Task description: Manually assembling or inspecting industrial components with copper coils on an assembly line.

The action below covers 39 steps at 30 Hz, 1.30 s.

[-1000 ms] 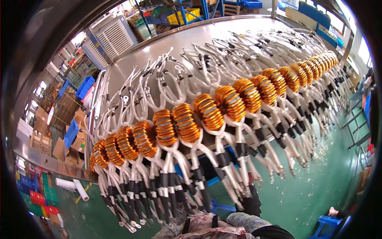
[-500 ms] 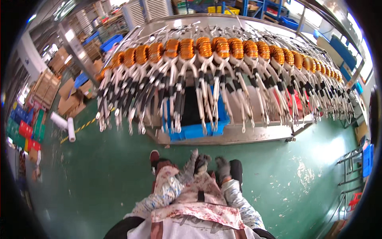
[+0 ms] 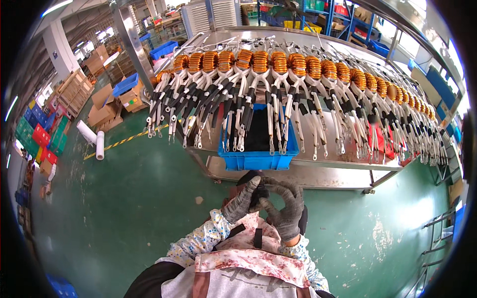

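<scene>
My left hand [image 3: 240, 202], in a grey knit glove, is closed on a small black item [image 3: 256, 192] in front of my apron [image 3: 248, 258]. What kind of item it is, I cannot make out. From the other side my right hand [image 3: 286, 206], gloved alike, bends its fingers around to the same item, thumb and fingertips close to it. Just beyond the hands is a blue plastic bin [image 3: 261, 161] with dark contents. Above it, a long row of copper-wound ring coils [image 3: 261, 62] lies on a metal table; their white leads [image 3: 271, 114] with black sleeves and metal ring lugs hang over the near edge.
A lower metal shelf [image 3: 318, 180] runs under the table. Red material [image 3: 380, 141] shows behind the hanging leads. Cardboard boxes [image 3: 103, 107], white rolls [image 3: 100, 146] and stacked coloured bins [image 3: 42, 134] stand on the left. Metal frames [image 3: 432, 243] are at the right.
Both hands have come up and forward from the lap with the black item, and the right hand has joined the left at it. The view has shifted, so the table appears further right.
</scene>
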{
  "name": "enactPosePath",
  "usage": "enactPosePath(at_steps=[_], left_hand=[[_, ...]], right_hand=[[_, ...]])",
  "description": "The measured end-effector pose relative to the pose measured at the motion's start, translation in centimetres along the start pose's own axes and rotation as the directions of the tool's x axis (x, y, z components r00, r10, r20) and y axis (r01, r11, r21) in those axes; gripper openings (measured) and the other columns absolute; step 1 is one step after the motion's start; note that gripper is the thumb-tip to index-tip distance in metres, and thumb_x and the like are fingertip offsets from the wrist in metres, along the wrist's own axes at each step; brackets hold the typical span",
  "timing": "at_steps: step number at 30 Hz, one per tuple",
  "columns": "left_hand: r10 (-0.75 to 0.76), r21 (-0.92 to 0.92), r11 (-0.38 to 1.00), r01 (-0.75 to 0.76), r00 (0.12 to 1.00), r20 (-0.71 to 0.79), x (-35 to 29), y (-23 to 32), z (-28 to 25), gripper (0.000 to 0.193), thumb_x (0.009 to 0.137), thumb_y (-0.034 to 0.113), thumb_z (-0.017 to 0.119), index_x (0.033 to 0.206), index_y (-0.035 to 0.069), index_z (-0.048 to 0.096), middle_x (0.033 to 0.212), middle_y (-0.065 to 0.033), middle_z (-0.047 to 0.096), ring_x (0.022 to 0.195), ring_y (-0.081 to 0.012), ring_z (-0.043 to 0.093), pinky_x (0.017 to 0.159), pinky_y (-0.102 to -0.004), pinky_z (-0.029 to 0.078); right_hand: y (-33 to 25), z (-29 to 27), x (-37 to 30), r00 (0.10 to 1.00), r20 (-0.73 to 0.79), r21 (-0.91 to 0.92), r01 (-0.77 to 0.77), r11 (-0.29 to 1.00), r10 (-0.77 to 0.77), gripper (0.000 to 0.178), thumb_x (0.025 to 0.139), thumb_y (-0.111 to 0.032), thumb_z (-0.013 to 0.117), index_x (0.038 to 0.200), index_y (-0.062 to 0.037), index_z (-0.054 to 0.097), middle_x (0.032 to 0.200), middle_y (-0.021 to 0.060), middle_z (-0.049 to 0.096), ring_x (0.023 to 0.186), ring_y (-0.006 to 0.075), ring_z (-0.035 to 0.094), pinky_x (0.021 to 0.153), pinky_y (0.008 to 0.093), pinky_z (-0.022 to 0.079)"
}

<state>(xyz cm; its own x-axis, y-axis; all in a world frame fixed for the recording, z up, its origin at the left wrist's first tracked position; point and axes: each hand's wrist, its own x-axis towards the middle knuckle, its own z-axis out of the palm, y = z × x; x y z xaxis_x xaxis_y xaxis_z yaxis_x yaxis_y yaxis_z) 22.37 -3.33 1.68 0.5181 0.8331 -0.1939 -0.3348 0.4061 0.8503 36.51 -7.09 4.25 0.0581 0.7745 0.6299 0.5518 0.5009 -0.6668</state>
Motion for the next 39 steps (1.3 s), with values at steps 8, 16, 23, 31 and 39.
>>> enactPosePath(at_steps=[8,16,23,31,39], left_hand=[[-0.076,-0.004,0.997,0.076,0.997,0.032,2.1,-0.9,0.3,0.051,0.088,0.051,0.041,0.116,0.009,0.049,0.09,0.0018,0.055,0.067,-0.0025,0.049,0.055,-0.0146,0.04],[-0.063,-0.274,0.955,0.111,0.982,0.179,4.2,-1.4,-0.7,0.043,0.09,0.04,0.045,0.113,0.005,0.051,0.094,-0.0001,0.055,0.084,-0.0075,0.052,0.068,-0.0212,0.046],[-0.028,-0.202,0.978,0.061,0.986,0.162,3.0,0.8,-0.6,0.045,0.087,0.046,0.047,0.11,0.008,0.054,0.092,0.0011,0.057,0.075,-0.0047,0.052,0.062,-0.0185,0.044],[0.018,-0.078,0.997,0.001,0.97,0.242,6.8,2.4,-2.2,0.046,0.083,0.053,0.049,0.079,0.007,0.05,0.053,0.003,0.041,0.036,-0.0039,0.03,0.035,-0.0174,0.023],[0.247,-0.289,0.946,-0.147,0.904,0.35,10.4,3.0,-1.1,0.033,0.083,0.031,0.06,0.101,0.006,0.051,0.059,0.0045,0.04,0.043,-0.0029,0.034,0.036,-0.0179,0.025]], right_hand=[[0.6,0.3,1.2,0.994,0.049,-0.244,0.111,0.963,-0.102,0.03,0.057,-0.013,0.072,0.085,-0.0123,0.062,0.094,0.006,0.06,0.089,0.0266,0.055,0.08,0.0388,0.042],[1.6,2.5,-0.3,0.992,-0.078,-0.314,0.066,0.947,-0.095,0.019,0.058,-0.008,0.071,0.074,-0.0118,0.061,0.085,0.0032,0.061,0.08,0.0253,0.056,0.072,0.0363,0.044],[1.7,2.5,0.0,0.984,0.077,-0.088,-0.154,0.984,0.161,0.021,0.06,-0.002,0.071,0.076,-0.005,0.059,0.093,0.0083,0.059,0.09,0.0268,0.055,0.08,0.035,0.043],[-2.3,-2.6,7.1,0.926,-0.002,0.756,-0.246,0.607,0.378,0.011,0.077,0.003,0.055,0.088,0.0019,0.055,0.085,0.0106,0.056,0.072,0.0143,0.055,0.06,0.0245,0.049],[-0.5,-0.3,16.5,0.99,0.071,-0.443,0.14,0.886,-0.121,0.02,0.085,-0.012,0.05,0.103,-0.0051,0.051,0.083,0.0111,0.061,0.07,0.0267,0.06,0.059,0.0367,0.046]])
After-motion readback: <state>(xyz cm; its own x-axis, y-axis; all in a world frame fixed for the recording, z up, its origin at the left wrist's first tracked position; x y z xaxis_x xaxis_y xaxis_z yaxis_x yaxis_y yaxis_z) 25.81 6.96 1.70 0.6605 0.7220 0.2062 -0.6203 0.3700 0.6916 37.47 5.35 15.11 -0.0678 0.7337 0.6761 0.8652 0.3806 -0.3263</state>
